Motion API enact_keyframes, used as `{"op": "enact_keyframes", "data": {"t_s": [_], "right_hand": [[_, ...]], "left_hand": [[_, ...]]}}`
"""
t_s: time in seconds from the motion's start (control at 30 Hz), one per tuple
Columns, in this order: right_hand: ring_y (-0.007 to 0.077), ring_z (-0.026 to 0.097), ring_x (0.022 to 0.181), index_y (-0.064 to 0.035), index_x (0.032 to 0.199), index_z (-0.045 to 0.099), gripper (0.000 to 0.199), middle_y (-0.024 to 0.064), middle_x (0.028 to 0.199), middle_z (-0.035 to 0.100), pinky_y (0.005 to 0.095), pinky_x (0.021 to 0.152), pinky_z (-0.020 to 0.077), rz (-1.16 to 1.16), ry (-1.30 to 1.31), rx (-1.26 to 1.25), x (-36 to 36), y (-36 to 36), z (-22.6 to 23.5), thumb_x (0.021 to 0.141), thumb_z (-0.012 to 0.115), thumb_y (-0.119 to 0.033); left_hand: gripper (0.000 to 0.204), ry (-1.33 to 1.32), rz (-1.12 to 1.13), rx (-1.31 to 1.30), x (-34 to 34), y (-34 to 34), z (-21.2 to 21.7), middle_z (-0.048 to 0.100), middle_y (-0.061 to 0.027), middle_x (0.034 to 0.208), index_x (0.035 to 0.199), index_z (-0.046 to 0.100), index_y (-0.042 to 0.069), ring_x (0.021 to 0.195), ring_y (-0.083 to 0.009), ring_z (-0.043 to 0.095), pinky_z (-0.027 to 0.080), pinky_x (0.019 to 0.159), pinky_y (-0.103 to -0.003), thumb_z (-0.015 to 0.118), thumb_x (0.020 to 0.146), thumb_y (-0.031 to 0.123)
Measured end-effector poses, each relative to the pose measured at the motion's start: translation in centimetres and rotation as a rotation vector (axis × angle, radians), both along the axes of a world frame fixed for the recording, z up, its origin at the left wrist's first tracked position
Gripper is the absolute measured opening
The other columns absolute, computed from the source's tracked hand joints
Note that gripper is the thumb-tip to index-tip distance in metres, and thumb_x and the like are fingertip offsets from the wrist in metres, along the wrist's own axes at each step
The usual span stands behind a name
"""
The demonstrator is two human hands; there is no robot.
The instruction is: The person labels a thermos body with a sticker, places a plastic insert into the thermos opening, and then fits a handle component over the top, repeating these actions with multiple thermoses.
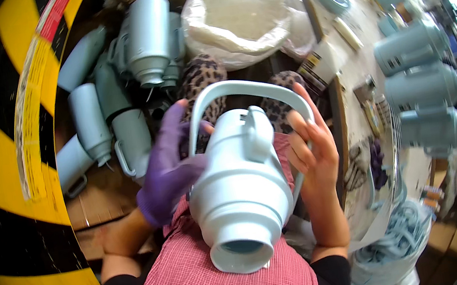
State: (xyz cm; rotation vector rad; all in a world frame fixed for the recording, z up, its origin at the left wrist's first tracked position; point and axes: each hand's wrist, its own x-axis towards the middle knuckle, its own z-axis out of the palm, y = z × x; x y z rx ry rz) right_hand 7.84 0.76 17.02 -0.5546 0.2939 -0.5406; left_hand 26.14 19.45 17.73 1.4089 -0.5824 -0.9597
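A light-blue vacuum-jug shell (239,181) rests on my lap. Its round open mouth points toward me, and a side grip stands up from its body. The wide carrying handle (247,87) arches over the far end. My left hand (169,162), in a purple glove, holds the shell's left side by the handle's left leg, thumb toward the body. Some of its fingertips are hidden behind the handle. My bare right hand (311,146) grips the handle's right leg with curled fingers, the index finger stretched upward along it.
Several similar shells (148,37) lie in a pile at the far left. A white plastic-lined sack (235,20) stands ahead. The bench on the right carries more shells (420,85) and dark gloves (377,163). A bag of blue handles (394,242) stands below; a striped yellow-black surface (7,171) borders the left.
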Motion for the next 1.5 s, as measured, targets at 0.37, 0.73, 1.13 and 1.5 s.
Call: {"op": "enact_keyframes", "data": {"t_s": [0.37,0.73,1.13,1.5], "right_hand": [[0.0185,0.065,0.087,0.0017,0.116,0.054,0.033,0.0092,0.097,0.062,0.0322,0.084,0.0552,-0.232,0.654,-0.469,-2.3,4.6,-1.2,0.101,0.056,-0.027],[0.0202,0.065,0.078,0.0044,0.118,0.047,0.031,0.0100,0.089,0.060,0.0353,0.073,0.0578,-0.318,0.656,-0.539,-1.6,5.6,-2.0,0.098,0.051,-0.019],[0.0211,0.049,0.095,-0.0004,0.135,0.043,0.060,0.0066,0.091,0.045,0.0464,0.103,0.0389,-0.751,0.144,-1.069,0.9,4.7,-3.0,0.098,0.051,-0.047],[0.0139,0.066,0.093,0.0000,0.107,0.070,0.020,0.0044,0.102,0.071,0.0314,0.082,0.0553,-0.072,0.535,-0.636,3.1,-9.8,-3.5,0.096,0.065,-0.016]], "left_hand": [[0.076,0.704,-0.135,-0.324,2.1,-2.4,-2.6,0.052,0.0047,0.075,0.153,0.034,-0.001,0.059,-0.0035,0.042,0.034,0.053,-0.020,0.073,0.092,0.025],[0.079,0.707,-0.143,-0.237,2.5,-3.4,-2.1,0.061,0.0006,0.104,0.156,0.030,0.001,0.072,-0.0008,0.048,0.040,0.061,-0.017,0.072,0.090,0.014],[0.104,-0.305,-0.224,-0.853,2.7,-1.8,-3.2,0.071,-0.0123,0.106,0.162,0.016,0.000,0.077,-0.0207,0.070,0.055,0.070,-0.033,0.080,0.086,0.030],[0.045,-1.804,-0.323,-0.639,14.2,-9.3,-5.0,0.064,-0.0128,0.124,0.127,0.053,0.004,0.113,-0.0308,0.059,0.037,0.107,-0.048,0.071,0.088,0.019]]}}
